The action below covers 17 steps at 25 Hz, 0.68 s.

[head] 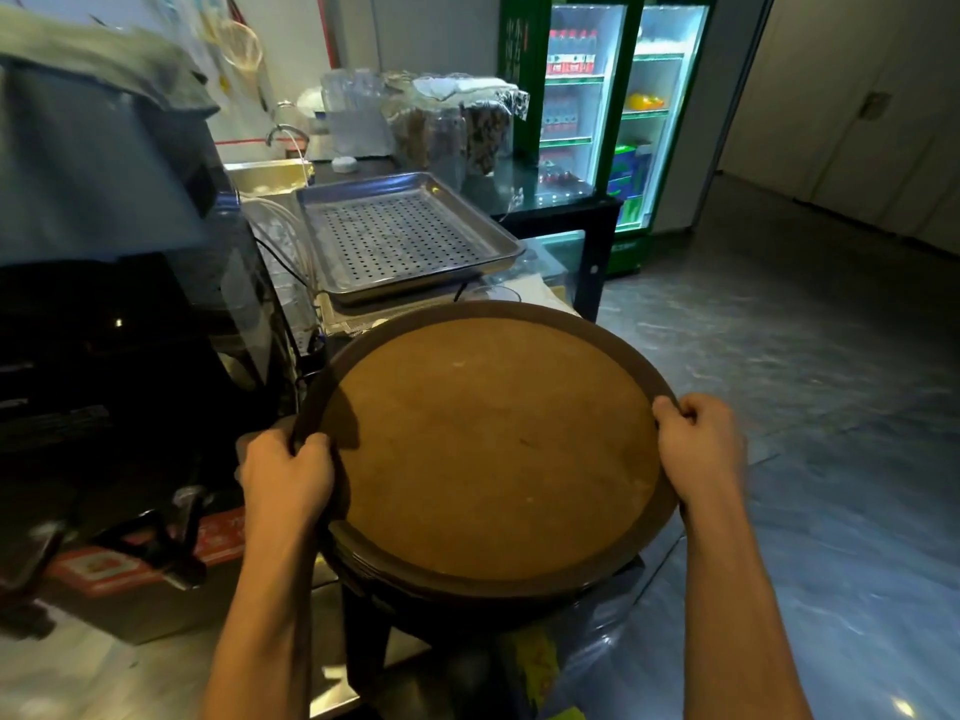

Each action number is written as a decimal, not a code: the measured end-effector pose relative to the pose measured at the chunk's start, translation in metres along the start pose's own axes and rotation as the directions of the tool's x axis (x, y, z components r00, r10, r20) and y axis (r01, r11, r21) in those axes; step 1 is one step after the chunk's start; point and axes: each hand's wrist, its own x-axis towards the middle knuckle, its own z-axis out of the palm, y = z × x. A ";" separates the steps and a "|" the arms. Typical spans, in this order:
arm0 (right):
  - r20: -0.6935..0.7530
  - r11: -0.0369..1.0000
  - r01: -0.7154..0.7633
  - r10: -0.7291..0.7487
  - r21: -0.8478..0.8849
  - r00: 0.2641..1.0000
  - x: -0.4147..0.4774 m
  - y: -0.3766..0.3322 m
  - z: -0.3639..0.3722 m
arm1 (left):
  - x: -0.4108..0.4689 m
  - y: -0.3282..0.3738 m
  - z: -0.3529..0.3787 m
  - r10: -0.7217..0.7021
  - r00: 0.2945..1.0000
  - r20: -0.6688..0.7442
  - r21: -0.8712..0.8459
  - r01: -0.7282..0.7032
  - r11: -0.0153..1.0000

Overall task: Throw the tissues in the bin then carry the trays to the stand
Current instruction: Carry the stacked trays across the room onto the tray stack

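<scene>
A round brown tray [488, 449] with a dark rim and a cork-coloured inner face fills the middle of the head view. It lies on top of a stack of like trays [467, 589], which rests on a dark stand [363, 646]. My left hand [285, 475] grips the tray's left rim, thumb over the edge. My right hand [698, 444] grips the right rim the same way. No tissues and no bin are in sight.
A perforated metal tray [400, 236] sits on the counter just beyond. A large dark machine [114, 304] stands close on the left. Jars [457, 127] and a lit green drinks fridge [602, 111] are at the back. Tiled floor [805, 381] stretches to the right.
</scene>
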 end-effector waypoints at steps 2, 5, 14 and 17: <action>0.000 1.000 0.027 -0.027 -0.014 1.000 0.006 -0.001 0.003 | -0.007 0.006 0.000 0.016 1.000 -0.006 0.016 -0.016 1.000; -0.008 0.999 0.042 -0.043 -0.031 0.999 0.014 0.000 0.008 | -0.016 0.012 -0.001 0.046 0.999 -0.022 0.034 -0.046 0.998; -0.057 0.999 0.016 -0.014 0.035 0.998 0.008 -0.004 0.022 | 0.007 0.000 -0.003 0.089 0.995 -0.041 0.107 -0.084 0.991; 0.007 0.995 -0.010 0.010 0.096 1.000 0.001 -0.004 0.016 | 0.008 -0.001 0.000 0.078 0.996 0.038 0.190 -0.084 0.978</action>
